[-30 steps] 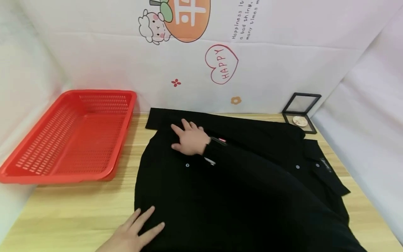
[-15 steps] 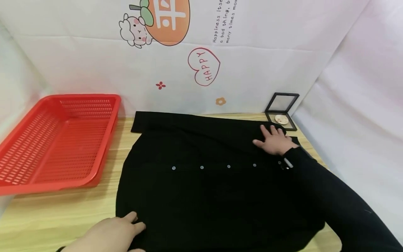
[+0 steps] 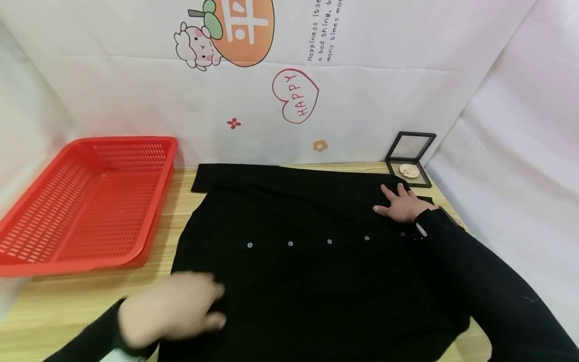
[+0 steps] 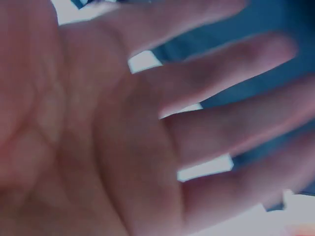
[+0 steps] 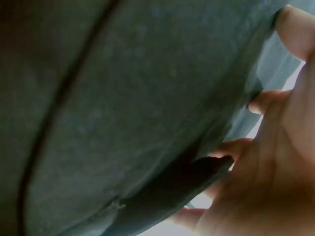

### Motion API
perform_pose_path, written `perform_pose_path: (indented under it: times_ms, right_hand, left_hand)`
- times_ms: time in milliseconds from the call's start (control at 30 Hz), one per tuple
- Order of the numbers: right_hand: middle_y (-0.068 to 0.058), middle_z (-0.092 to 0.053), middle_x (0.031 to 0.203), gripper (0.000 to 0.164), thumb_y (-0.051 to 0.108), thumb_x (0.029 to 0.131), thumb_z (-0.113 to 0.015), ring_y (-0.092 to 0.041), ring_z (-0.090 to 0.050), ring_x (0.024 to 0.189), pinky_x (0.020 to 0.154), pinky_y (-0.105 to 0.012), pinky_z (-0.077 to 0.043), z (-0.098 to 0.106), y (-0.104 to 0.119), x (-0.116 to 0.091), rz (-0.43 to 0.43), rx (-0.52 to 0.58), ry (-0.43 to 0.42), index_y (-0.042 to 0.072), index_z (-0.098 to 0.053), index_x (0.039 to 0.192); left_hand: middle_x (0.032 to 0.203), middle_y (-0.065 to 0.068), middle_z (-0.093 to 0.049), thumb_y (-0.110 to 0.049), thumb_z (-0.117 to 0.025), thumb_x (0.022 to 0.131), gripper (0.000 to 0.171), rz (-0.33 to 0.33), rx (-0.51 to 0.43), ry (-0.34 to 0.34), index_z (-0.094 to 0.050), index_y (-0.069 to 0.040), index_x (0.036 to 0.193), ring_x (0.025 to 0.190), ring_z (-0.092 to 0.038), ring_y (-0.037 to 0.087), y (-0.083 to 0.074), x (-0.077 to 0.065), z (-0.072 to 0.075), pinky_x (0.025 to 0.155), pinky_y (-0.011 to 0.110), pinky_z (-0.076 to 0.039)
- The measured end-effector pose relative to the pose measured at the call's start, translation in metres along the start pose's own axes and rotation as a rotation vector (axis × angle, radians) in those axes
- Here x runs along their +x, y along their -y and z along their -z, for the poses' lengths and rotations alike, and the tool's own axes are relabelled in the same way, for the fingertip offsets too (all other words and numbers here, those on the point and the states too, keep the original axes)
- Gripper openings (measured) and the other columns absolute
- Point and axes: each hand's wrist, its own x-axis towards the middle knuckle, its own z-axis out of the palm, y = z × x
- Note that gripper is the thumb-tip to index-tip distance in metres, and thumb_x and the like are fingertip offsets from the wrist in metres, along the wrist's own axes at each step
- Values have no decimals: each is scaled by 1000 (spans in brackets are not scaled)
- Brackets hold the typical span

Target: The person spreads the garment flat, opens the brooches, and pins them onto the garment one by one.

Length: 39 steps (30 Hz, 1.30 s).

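A black button-up shirt (image 3: 307,286) lies spread flat on the table, its row of pale buttons (image 3: 290,244) running across the middle. My right hand (image 3: 402,206) rests on the shirt's far right part with its fingers spread. In the right wrist view, the fingertips of that hand (image 5: 275,147) touch the dark cloth (image 5: 147,98). My left hand (image 3: 174,304), blurred in the head view, is over the shirt's left edge. The left wrist view has its palm (image 4: 113,123) with straight, parted fingers and nothing held; whether it touches the cloth I cannot tell.
A red plastic basket (image 3: 156,216) stands on the left of the wooden table (image 3: 59,306). At the back right corner is a small black frame (image 3: 409,161) with a round pale disc (image 3: 409,171). A printed white cloth (image 3: 371,110) hangs behind.
My right hand has gone from the shirt's far left part to its far right, smoothing out the folded right side. My left hand has lifted from the lower left edge and moved slightly farther away.
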Motion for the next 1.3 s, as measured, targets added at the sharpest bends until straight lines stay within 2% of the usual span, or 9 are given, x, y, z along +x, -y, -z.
perform_pose_path:
  times_ms: [133,233,333,433,567,667,967,1167,1300]
  right_hand:
    - [-39,11,154,93,68,99,-37,-64,6,136,94,-82,-8,1,-2,-1,-17,7,25,7,-2,160]
    - [-38,11,155,93,68,98,-38,-64,7,135,95,-82,-7,0,-1,1,-28,25,28,9,-1,160]
    - [-38,11,155,93,68,98,-38,-65,8,135,97,-80,-8,-1,0,3,-34,32,36,10,-1,160]
    - [-38,11,155,94,70,97,-38,-65,6,135,97,-80,-10,-1,2,4,-39,12,55,11,-1,160]
    - [-39,11,154,96,71,96,-37,-66,4,134,98,-79,-11,0,3,4,-42,-17,72,10,0,160]
    - [-39,8,155,97,72,95,-40,-66,2,135,95,-82,-10,2,2,3,-50,-14,54,11,-2,161]
    - [-40,-1,154,100,74,92,-43,-69,-14,131,94,-80,-20,4,4,2,-26,-52,65,12,-5,161]
    - [-39,-3,154,109,77,87,-49,-69,-17,129,93,-80,-22,7,2,3,-50,-39,39,11,-4,161]
    - [-34,-8,156,111,76,84,-57,-65,-13,134,96,-79,-17,5,-4,9,-13,-42,-81,9,-11,160]
  left_hand:
    - [123,15,-60,-45,-65,95,47,-27,105,-189,-65,-10,127,113,-58,35,-10,58,43,92,52,-46]
    - [145,22,-44,-48,-55,101,59,47,123,-257,-50,-11,146,133,-39,44,4,114,59,105,58,-33]
    - [161,22,-19,-52,-44,103,66,174,71,-276,-34,-15,157,144,-9,51,33,160,61,112,63,-12]
    - [164,20,0,-57,-37,104,70,285,-29,-202,-17,-22,161,141,7,57,64,185,54,110,67,-1]
    - [161,21,17,-67,-36,99,81,372,-158,-90,-2,-29,161,135,16,63,85,191,48,103,76,1]
    - [160,23,20,-73,-40,94,89,403,-198,-79,0,-31,161,135,18,64,85,187,51,100,80,0]
    - [158,32,13,-75,-47,90,97,481,-129,14,1,-30,161,132,1,70,73,172,69,99,81,-5]
    - [159,32,4,-75,-43,91,93,443,-56,18,-4,-28,161,132,-14,69,72,167,78,101,79,-8]
    - [161,29,-3,-74,-34,95,86,421,-31,-72,-15,-23,161,137,-15,63,80,173,80,102,76,-9]
